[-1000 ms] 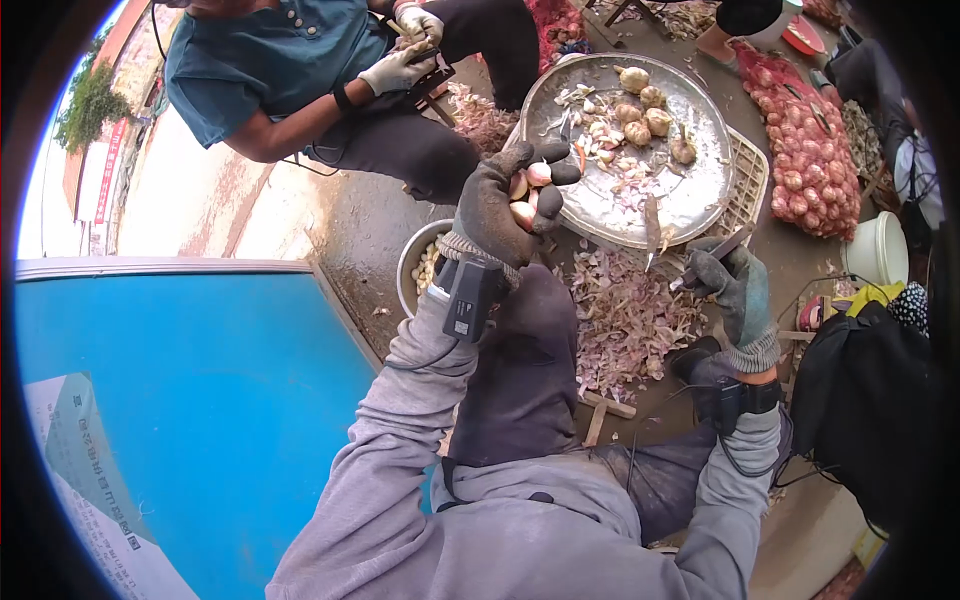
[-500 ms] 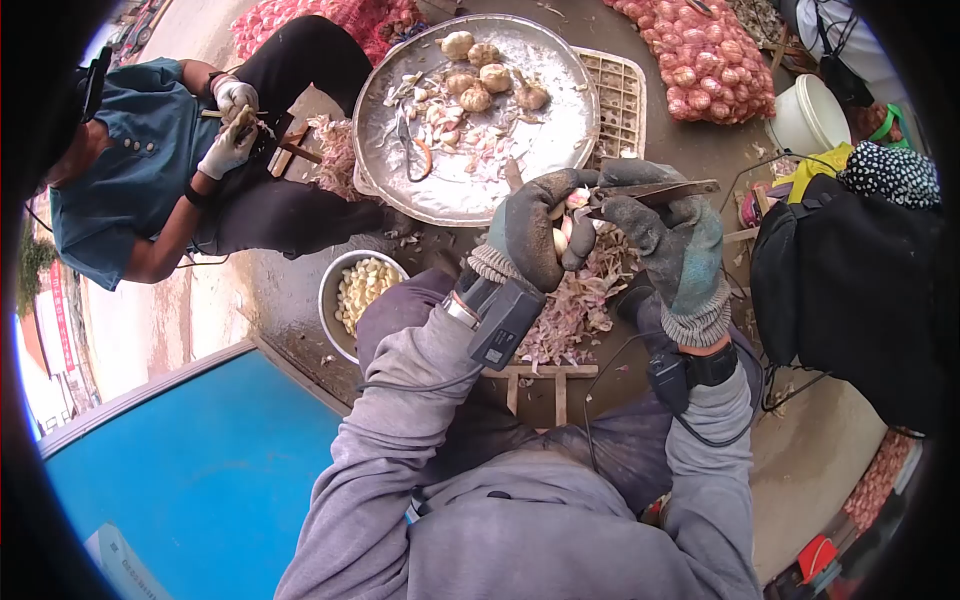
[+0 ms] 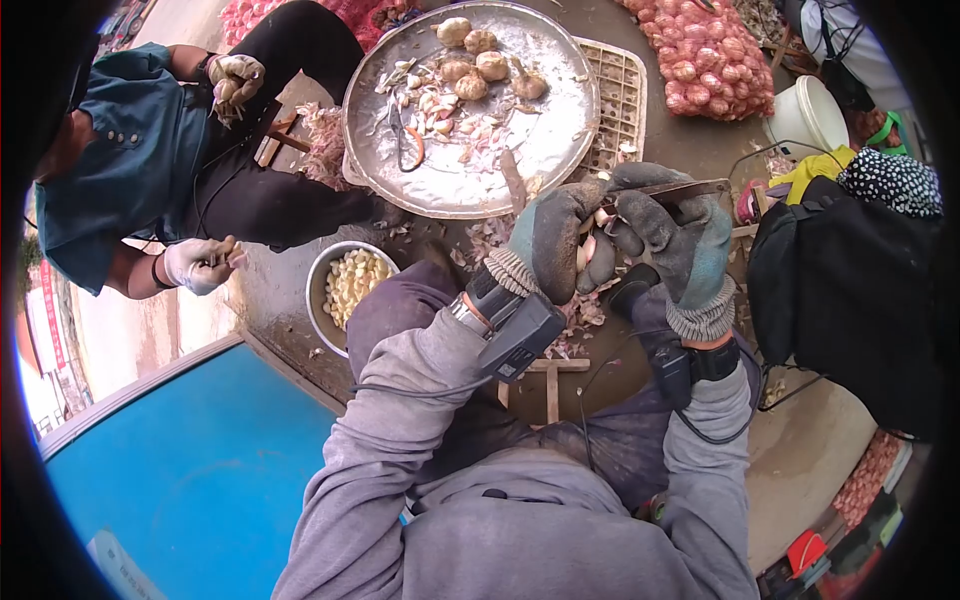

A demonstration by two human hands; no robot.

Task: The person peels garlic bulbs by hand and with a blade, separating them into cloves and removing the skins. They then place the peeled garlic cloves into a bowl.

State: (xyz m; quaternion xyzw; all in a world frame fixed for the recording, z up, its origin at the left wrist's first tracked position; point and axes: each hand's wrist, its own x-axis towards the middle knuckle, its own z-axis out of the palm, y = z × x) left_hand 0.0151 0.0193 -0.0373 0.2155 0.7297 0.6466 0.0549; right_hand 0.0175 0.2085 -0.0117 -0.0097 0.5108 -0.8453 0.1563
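Note:
My left hand (image 3: pixel 568 243), in a dark grubby work glove, is closed around several pinkish garlic cloves (image 3: pixel 586 252). Close against it on the right, my right hand (image 3: pixel 682 245) wears a matching glove and grips a knife (image 3: pixel 692 188), its flat blade pointing right. The fingertips of both hands meet over the cloves, so part of the garlic is hidden. Just beyond them is a round metal tray (image 3: pixel 560 150) bearing whole garlic bulbs (image 3: pixel 472 82), loose cloves and a cutting tool with an orange handle (image 3: pixel 414 150).
A metal bowl (image 3: pixel 316 300) of peeled cloves stands left of my knee. At left, a co-worker in a teal shirt (image 3: pixel 140 150) sits with gloved hands apart. Around me are a mesh garlic sack (image 3: pixel 705 60), a white bucket (image 3: pixel 805 115), a black bag (image 3: pixel 845 300) and a blue panel (image 3: pixel 200 450).
My hands have shifted slightly, still together around the garlic and knife. The co-worker's hands, together before, are now apart, with one lowered toward the ground on the left.

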